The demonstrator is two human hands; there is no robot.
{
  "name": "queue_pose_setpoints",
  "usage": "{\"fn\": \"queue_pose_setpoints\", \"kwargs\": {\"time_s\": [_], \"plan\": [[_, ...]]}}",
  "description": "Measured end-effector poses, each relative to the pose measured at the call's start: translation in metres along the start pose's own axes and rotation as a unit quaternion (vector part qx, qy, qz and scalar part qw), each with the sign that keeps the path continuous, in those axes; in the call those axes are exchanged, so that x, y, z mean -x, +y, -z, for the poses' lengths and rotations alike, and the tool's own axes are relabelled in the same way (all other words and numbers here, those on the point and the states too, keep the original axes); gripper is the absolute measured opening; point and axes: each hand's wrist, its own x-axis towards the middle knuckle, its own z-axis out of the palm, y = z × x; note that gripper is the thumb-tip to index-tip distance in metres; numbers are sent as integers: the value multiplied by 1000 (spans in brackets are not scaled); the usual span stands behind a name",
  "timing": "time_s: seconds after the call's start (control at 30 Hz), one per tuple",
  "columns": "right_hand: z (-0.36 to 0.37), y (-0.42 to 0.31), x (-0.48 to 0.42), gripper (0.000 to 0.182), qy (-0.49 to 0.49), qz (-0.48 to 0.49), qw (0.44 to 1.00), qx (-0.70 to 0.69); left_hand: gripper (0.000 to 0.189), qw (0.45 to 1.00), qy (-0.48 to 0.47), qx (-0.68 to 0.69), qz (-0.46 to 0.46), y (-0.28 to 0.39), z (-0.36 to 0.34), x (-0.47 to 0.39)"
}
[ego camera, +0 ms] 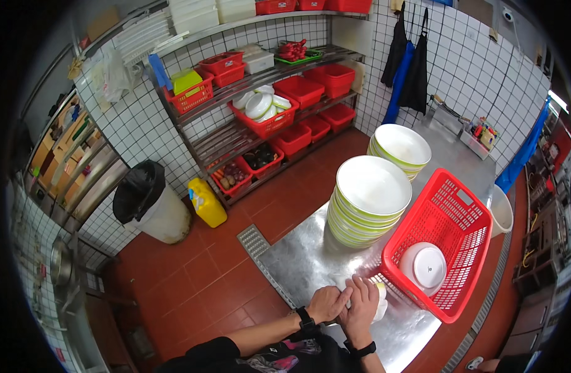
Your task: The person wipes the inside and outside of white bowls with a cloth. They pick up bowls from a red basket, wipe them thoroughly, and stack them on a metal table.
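At the near edge of a steel table [299, 247], my left hand [327, 303] and my right hand [360, 300] meet, fingers curled. My right hand covers most of a white item with a green edge [380, 305], perhaps a bowl or a cloth. White also shows between the hands; what my left fingers grip is hidden. Beyond them stands a tall stack of white bowls with green outsides [371, 200], and a second stack [402, 149] behind it. Right of these, a red plastic basket [434, 303] holds an upturned white bowl [424, 269].
A metal rack [206, 100] carries red baskets, one with white bowls [259, 106]. A lined bin [166, 214] and a yellow jug [207, 203] stand on the tiled floor. Aprons [413, 70] hang on the wall. Part of another person [488, 365] shows at lower right.
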Motion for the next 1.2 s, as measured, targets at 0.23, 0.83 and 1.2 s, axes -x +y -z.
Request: {"fn": "queue_pose_setpoints", "kwargs": {"time_s": [0.23, 0.83, 1.2], "plan": [[-2, 24, 3, 44, 0, -9, 998, -58, 63, 999, 15, 0, -29, -6, 1, 1], [12, 2, 0, 53, -79, 20, 997, -9, 56, 1000, 11, -10, -2, -16, 6, -7], [-15, 96, 26, 42, 40, -304, 898, -315, 49, 998, 31, -30, -41, -6, 14, -4]]}}
